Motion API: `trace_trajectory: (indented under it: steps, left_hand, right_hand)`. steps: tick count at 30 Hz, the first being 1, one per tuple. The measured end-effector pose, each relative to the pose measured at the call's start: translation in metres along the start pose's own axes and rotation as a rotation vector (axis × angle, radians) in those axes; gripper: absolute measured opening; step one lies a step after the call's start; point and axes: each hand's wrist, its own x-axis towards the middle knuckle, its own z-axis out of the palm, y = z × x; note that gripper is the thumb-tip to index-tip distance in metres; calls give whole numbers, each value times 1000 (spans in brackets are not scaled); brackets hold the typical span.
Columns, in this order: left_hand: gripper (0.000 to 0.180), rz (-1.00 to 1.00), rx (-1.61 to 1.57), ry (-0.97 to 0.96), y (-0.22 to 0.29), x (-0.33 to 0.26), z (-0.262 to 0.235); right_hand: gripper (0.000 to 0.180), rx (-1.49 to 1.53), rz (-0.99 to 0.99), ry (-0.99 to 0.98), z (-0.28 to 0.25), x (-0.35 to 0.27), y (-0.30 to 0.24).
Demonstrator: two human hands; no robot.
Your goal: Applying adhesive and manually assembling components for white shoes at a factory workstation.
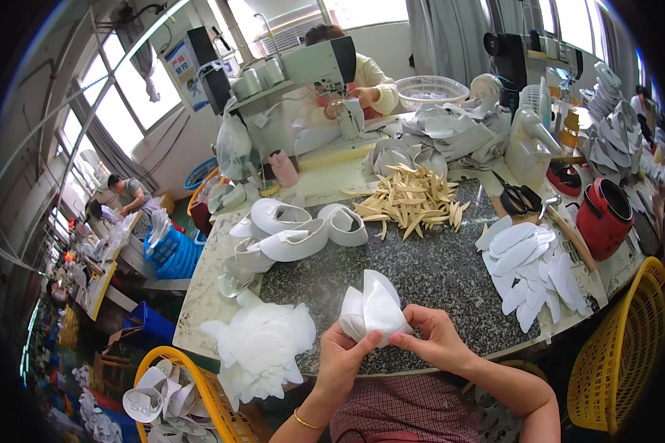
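Note:
Both my hands grip a white shoe upper (375,304) just above the front edge of a speckled stone slab (414,269). My left hand (346,348) has its lower left side, thumb pressed on the front. On the lower right side, my right hand (434,334) pinches it between thumb and fingers. Left of the slab's middle lie several finished-looking white uppers (295,236). A heap of thin white translucent pieces (262,343) is nearest my left hand. Farther back is a pile of cream-coloured curved strips (410,199). White flat oval pieces (524,258) spread out on the right.
Black scissors (521,198), a hammer (569,232) and a red pot (606,218) stand at the right. Yellow baskets (621,347) flank the table. Across it, a co-worker's hands (362,97) are at a sewing machine (321,66), beside stacked grey-white pieces (458,133).

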Motion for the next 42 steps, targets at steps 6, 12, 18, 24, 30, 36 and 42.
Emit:
trace_trajectory:
  steps: [6,12,18,24,30,36,42]
  left_hand:
    - [36,3,164,-4,-2,-7,7]
    - [46,206,353,-127,-6,-11,18]
    - [44,77,607,-409,2,-10,2]
    - [46,-65,504,-346,16,-1,2]
    - [51,-170,426,-406,26,5,-6]
    - [74,193,584,-340,12,-2,-10]
    - [89,275,742,-129,0,-27,-11]
  right_hand:
    - [32,121,151,-44,6,-14,-15]
    - [41,427,87,46,10,-27,3]
    - [39,652,378,95,2,-29,-4]
    - [26,469,128,307,5,-23,2]
    - [26,527,111,327,10,-25,0]
    - [25,109,-40,304,5,-37,2]
    - [28,-1310,-667,-81,7,-37,15]
